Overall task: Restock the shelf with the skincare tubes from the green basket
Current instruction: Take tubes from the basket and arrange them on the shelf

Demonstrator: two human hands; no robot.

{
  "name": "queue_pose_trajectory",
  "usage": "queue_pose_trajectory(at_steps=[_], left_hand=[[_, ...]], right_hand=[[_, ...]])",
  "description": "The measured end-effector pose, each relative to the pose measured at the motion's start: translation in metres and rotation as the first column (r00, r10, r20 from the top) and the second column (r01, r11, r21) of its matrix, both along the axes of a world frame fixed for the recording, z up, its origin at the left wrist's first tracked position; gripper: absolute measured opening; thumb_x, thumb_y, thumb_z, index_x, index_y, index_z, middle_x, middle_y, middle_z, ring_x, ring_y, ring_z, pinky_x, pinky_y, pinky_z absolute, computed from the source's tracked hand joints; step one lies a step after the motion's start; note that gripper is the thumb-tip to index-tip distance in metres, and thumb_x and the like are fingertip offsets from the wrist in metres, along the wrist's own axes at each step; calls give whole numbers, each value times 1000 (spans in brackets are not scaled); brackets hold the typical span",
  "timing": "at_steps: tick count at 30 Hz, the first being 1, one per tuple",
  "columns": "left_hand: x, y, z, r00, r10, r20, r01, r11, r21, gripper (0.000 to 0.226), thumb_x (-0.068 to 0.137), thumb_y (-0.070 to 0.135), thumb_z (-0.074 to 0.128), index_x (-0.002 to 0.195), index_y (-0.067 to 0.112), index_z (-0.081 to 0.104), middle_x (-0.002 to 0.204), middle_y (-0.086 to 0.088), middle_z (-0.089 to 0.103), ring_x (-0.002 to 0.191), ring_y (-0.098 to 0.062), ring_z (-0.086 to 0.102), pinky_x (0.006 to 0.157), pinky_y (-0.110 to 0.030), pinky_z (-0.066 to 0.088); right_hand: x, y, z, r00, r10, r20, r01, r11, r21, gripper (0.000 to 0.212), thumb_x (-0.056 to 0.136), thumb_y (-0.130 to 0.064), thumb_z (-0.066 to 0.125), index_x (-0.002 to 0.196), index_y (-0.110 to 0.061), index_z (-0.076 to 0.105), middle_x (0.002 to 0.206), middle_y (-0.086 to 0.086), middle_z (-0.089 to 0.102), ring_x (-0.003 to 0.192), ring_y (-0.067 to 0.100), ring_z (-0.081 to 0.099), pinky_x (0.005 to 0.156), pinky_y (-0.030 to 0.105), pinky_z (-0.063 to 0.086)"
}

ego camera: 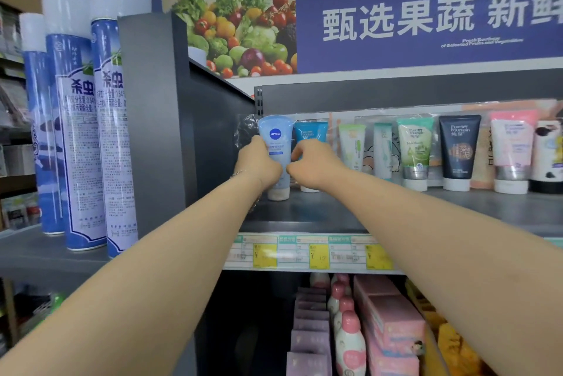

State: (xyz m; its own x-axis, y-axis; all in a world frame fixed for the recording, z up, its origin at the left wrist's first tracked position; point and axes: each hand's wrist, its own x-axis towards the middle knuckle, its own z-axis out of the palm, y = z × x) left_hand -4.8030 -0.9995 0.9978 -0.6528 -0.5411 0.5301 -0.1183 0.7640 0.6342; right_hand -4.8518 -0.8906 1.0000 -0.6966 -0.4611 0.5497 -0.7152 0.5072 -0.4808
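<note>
Now left hand (259, 164) grips upright Nivea tube (275, 132) on shelf (335, 211) (right hand (315, 164) just beside, grip unclear).

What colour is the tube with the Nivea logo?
The Nivea tube is light blue; it shows best in the head view.

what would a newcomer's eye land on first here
Two bare arms reach to the grey shelf: the left hand grips a light blue Nivea tube at the row's left end, the right hand curls by the blue tube beside it. Tall blue spray cans loom far left, and a purple vegetable banner spans the top.
</note>
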Motion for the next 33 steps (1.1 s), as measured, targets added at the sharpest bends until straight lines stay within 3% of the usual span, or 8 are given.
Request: queue_pose_trajectory(at_steps=[3,6,10,15,20,24,29,33], left_hand=[[10,16,3,995,-2,98,20,983,-184,28,83,16,60,110,18,58,116,-9,58,101,-29,58,91,-38,51],[19,37,3,987,45,153,16,926,-376,21,87,20,56,108,17,59,111,-7,59,96,-30,58,86,-38,52],[29,72,1,989,50,137,24,872,-489,20,88,24,55,106,17,56,105,-3,58,87,-26,54,79,-37,50],[44,121,0,993,-66,103,108,869,-484,16,86,19,54,100,16,60,93,-2,61,90,-26,58,75,-31,47],[63,159,-19,995,-75,62,97,818,-568,15,89,29,56,101,20,60,95,1,60,91,-25,58,73,-34,47],[81,190,-52,994,-96,60,112,777,-619,16,90,31,55,102,22,58,100,1,62,92,-24,58,72,-34,46],[97,225,-104,972,-185,143,233,742,-629,16,89,28,54,103,20,57,90,0,63,85,-27,59,69,-38,49],[100,254,-155,959,-141,245,266,745,-611,15,92,33,50,103,24,54,96,5,59,90,-24,58,71,-40,51]], right_hand=[[12,24,6,988,-39,-150,61,988,141,21,83,-18,55,102,-15,63,98,1,64,88,24,58,72,33,50],[23,53,8,942,-81,-327,156,965,209,20,87,-23,53,106,-18,57,99,0,58,86,25,52,68,30,36],[34,89,5,893,-89,-442,197,959,205,21,88,-31,52,105,-19,56,112,3,62,99,28,58,71,32,38],[48,141,2,836,-30,-548,175,961,214,13,89,-31,49,98,-23,53,110,1,62,102,27,58,70,32,35],[66,195,-20,789,49,-613,115,968,225,8,92,-34,46,92,-27,42,91,-6,49,93,24,57,67,32,35],[76,238,-54,772,98,-628,92,961,262,19,94,-35,44,108,-24,51,102,-1,59,94,25,58,66,33,36],[79,278,-107,784,137,-605,55,956,288,21,92,-34,47,104,-19,54,95,2,60,89,28,59,61,32,36],[80,301,-160,820,155,-552,53,938,341,22,92,-34,48,105,-18,56,93,2,59,84,26,59,59,32,35]])
